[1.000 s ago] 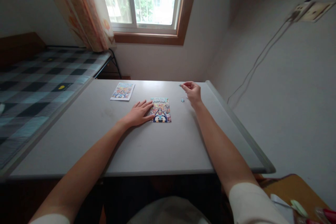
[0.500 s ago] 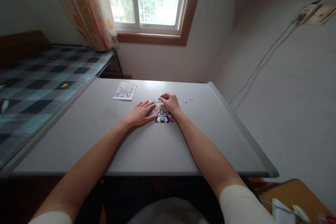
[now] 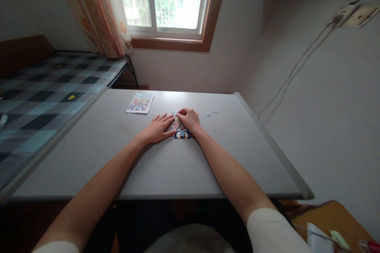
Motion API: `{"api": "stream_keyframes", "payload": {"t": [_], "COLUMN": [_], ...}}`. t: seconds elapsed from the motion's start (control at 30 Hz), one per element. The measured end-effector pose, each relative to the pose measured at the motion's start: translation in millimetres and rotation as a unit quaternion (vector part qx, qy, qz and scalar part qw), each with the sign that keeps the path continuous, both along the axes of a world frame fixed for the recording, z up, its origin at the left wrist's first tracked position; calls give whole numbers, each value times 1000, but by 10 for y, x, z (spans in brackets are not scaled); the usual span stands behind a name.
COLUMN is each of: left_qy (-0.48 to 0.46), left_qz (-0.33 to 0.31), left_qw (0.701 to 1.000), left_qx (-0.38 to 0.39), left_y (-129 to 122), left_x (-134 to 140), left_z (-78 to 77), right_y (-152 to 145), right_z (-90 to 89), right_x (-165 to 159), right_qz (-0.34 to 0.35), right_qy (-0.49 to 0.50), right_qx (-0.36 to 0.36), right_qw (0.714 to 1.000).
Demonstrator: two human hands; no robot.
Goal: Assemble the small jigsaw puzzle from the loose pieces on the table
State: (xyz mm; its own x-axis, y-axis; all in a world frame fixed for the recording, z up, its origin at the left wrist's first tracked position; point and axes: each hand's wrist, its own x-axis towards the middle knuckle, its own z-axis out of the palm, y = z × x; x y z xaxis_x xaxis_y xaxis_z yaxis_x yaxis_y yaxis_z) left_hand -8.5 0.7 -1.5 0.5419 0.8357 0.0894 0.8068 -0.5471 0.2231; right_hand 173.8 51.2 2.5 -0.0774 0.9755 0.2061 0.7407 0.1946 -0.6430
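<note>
A small jigsaw puzzle (image 3: 182,134) with a blue cartoon face along its near edge lies mid-table, largely assembled. My left hand (image 3: 158,127) rests flat with fingers spread, its fingertips and thumb on the puzzle's left edge. Over the upper right part of the puzzle is my right hand (image 3: 189,118), fingers pinched together and pointing down-left at the picture. Whatever sits between those fingertips is too small and covered to make out. Loose puzzle pieces (image 3: 208,114) lie to the right of my right hand, with others (image 3: 215,111) just beyond.
A printed picture card (image 3: 140,103) lies at the back left of the grey table (image 3: 89,158). A bed with a checked cover (image 3: 38,99) stands on the left. On the right, a cable (image 3: 292,75) hangs along the wall. A brown stool-like surface (image 3: 335,215) holds small items.
My right hand has shifted slightly down and closer in over the puzzle, fingertips still pinched. My left hand stays in place. The whole view has drifted slightly.
</note>
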Motion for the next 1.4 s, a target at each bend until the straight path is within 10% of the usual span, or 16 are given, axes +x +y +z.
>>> {"api": "stream_keyframes", "payload": {"t": [1.17,1.4], "left_qy": [-8,0], "left_qz": [1,2], "left_qw": [1000,1000], "left_qx": [1,-1], "left_y": [-4,2], "left_x": [5,0], "left_z": [-3,3], "right_y": [-194,-32], "right_z": [149,229], "right_x": [-76,133], "right_qz": [96,67], "right_qy": [-240,-142], "right_qx": [79,41], "right_qw": [963,987]}}
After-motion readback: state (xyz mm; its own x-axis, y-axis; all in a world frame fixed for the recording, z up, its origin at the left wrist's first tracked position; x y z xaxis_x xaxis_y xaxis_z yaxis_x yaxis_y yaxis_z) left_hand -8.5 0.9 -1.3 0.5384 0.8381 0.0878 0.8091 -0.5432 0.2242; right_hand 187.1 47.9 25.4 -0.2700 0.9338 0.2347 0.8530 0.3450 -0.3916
